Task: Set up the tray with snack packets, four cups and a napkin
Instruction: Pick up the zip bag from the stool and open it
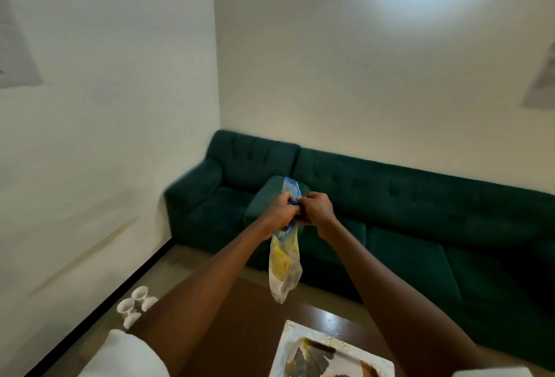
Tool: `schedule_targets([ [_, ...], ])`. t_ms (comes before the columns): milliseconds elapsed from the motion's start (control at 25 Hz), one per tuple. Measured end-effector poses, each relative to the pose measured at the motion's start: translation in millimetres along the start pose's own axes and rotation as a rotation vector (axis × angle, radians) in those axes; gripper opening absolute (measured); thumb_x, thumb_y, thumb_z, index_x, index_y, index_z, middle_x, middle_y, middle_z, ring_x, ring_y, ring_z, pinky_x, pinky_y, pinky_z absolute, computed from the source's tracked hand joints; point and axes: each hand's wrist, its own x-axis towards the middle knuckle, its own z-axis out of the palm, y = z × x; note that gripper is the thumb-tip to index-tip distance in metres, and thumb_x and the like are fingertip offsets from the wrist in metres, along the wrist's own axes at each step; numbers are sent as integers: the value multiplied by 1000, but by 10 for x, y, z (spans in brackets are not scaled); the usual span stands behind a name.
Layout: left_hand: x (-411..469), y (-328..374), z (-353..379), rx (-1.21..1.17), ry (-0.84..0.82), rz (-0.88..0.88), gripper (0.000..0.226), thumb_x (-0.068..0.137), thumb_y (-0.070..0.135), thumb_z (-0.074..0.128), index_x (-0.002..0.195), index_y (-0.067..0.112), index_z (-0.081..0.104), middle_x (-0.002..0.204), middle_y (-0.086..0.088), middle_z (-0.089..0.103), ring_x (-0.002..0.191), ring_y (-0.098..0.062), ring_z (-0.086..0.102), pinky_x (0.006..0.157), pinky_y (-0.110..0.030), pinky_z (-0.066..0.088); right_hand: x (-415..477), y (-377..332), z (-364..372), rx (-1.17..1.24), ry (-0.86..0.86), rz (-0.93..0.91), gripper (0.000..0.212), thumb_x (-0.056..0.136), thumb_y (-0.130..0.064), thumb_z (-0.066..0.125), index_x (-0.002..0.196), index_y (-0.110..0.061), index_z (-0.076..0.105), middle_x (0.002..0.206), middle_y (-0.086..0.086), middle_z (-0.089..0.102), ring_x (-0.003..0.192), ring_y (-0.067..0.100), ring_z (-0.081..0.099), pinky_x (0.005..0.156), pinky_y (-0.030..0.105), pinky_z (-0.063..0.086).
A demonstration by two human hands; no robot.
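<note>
A blue, yellow and clear snack packet [284, 265] hangs in the air in front of me, above the brown table [240, 331]. My left hand [280, 211] and my right hand [318, 210] both pinch its upper part, close together, with the packet's blue top sticking up between them. The tray [288, 343], white with a dark leaf pattern, lies on the table at the bottom of the view, partly cut off. Several white cups [136, 306] stand in a cluster at the table's left side, partly hidden behind my left forearm. I see no napkin.
A dark green sofa [420, 211] runs along the far wall behind the table, with a strip of beige floor [168, 265] between them. White walls meet in a corner at the left, and a black skirting line runs along the left wall.
</note>
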Motion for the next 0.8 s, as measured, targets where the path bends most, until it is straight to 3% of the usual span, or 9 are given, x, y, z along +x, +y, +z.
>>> schedule_targets([
  [160, -17, 398, 628, -59, 22, 5, 18, 102, 22, 55, 86, 15, 51, 75, -5, 54, 66, -16, 51, 57, -29, 41, -125, 142, -713, 34, 121, -3, 16, 95, -3, 60, 98, 11, 67, 87, 24, 67, 79, 33, 71, 62, 38, 64],
  [240, -31, 490, 895, -79, 49, 26, 25, 101, 23, 61, 81, 15, 50, 77, -6, 56, 71, -17, 54, 61, -30, 43, -169, 184, -983, 35, 147, 1, 11, 92, -1, 64, 91, 9, 67, 86, 23, 66, 78, 31, 69, 55, 32, 61],
  [320, -30, 566, 1095, -53, 47, 16, 21, 100, 23, 64, 85, 15, 52, 81, -6, 59, 77, -18, 56, 59, -27, 44, -201, 204, -1210, 8, 182, 13, 11, 90, 0, 68, 79, 1, 67, 86, 22, 67, 77, 28, 67, 61, 37, 63],
  [440, 33, 680, 1284, 9, -50, -1, 22, 101, 18, 63, 80, 13, 56, 71, -5, 60, 52, -8, 59, 40, -19, 43, -209, 288, -1457, -56, 222, 44, 11, 91, 1, 69, 80, 1, 71, 90, 24, 72, 80, 31, 72, 76, 46, 66],
  [560, 88, 770, 1356, 94, -137, 9, 26, 102, 12, 60, 76, 7, 63, 65, -6, 60, 44, -6, 59, 38, -18, 45, -196, 343, -1590, -97, 236, 65, 9, 91, 0, 70, 94, 7, 75, 93, 23, 74, 80, 28, 72, 76, 41, 65],
  [800, 181, 583, 1387, 52, -133, 37, 18, 97, 11, 67, 100, -4, 76, 80, -14, 72, 66, -18, 68, 56, -30, 59, -218, 416, -1658, -123, 267, 67, 5, 91, -3, 73, 91, 0, 76, 85, 14, 73, 69, 16, 69, 52, 23, 55],
])
